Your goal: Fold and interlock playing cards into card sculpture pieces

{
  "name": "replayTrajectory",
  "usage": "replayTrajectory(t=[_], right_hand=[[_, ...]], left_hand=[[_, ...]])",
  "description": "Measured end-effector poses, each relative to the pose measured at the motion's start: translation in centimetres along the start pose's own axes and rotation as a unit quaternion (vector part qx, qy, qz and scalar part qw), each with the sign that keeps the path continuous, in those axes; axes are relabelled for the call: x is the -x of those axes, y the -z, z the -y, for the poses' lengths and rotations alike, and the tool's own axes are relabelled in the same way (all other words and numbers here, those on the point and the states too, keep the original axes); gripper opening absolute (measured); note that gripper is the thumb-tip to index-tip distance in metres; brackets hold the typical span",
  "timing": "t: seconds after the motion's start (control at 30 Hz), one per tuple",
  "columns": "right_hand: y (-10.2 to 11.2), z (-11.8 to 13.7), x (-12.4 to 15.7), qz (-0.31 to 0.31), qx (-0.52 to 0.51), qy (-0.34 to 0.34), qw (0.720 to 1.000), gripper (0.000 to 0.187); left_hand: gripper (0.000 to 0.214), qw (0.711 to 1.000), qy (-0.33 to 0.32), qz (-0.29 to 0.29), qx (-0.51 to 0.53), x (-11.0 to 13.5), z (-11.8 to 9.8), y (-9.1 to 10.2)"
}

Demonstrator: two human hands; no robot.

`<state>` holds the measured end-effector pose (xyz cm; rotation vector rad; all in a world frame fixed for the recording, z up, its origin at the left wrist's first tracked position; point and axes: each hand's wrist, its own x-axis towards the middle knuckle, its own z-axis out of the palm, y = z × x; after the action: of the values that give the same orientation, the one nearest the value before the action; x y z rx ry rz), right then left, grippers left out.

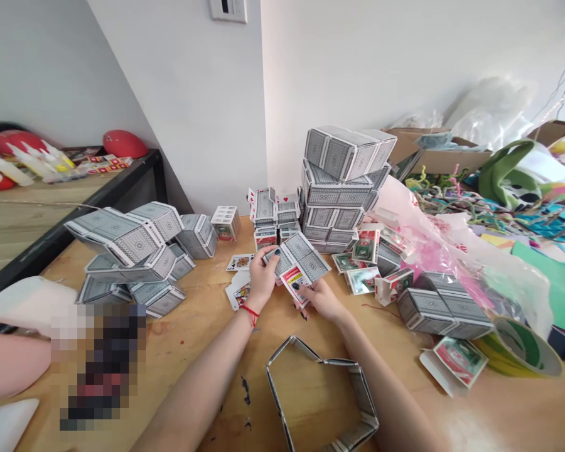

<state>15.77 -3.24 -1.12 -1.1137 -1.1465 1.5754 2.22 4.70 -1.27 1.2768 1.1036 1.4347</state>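
Note:
My left hand [262, 276], a red string round its wrist, grips the left edge of a panel of joined playing cards [309, 256] with grey patterned backs. The fingers of my right hand [324, 300] are closed on a playing card [292, 280] with red and yellow print. This card overlaps the panel's lower side. Between my forearms stands a heart-shaped frame of folded cards [365, 392]. Several loose playing cards [239, 292] lie face up just left of my left hand.
Folded-card blocks [336, 188] are stacked behind my hands, with another stack [127, 257] at left. Card boxes [366, 246], a plastic bag [433, 251] and a roll of tape [518, 345] lie at right. Glue bottles [37, 163] lie on the left-hand table.

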Motion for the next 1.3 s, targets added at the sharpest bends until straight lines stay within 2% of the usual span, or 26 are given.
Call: replayTrajectory(t=[0.43, 0.93, 1.3], right_hand=[[-0.1, -0.4, 0.0, -0.032, -0.023, 0.016, 0.999, 0.03], [-1.0, 0.0, 0.3, 0.038, 0.01, -0.005, 0.999, 0.03], [-1.1, 0.0, 0.0, -0.006, -0.016, 0.019, 1.0, 0.029]], left_hand=[[0.019, 0.997, -0.058, 0.016, -0.042, 0.4, -0.8, 0.1], [0.018, 0.993, -0.064, -0.018, -0.093, 0.9, -1.2, -0.1], [0.019, 0.994, -0.072, 0.007, -0.08, 0.6, -0.6, 0.0]])
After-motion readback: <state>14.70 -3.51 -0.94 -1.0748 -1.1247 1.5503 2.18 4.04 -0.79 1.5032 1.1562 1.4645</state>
